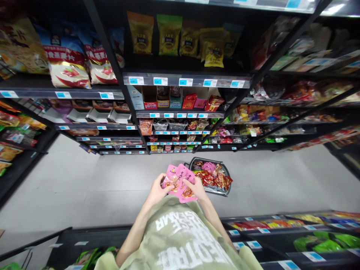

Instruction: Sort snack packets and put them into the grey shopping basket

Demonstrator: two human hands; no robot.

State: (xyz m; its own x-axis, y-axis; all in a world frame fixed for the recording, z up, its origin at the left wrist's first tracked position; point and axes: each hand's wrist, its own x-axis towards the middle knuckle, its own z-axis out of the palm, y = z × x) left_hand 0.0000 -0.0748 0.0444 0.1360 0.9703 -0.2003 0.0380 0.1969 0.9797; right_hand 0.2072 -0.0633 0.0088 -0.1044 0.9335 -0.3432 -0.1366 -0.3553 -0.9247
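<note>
I hold a small stack of pink snack packets (178, 180) in front of my chest with both hands. My left hand (158, 189) grips the left edge, fingers curled round the packets. My right hand (196, 188) pinches the right side, thumb on top. Just beyond the packets, on the grey floor, sits a dark shopping basket (224, 193) filled with red and pink snack packets (213, 178).
Black shelving (185, 80) stocked with bagged snacks and blue price tags stands ahead across the aisle. More shelves run along the left (17, 150) and right (309, 112). A low shelf with green and yellow packets (298, 232) is close by my right side.
</note>
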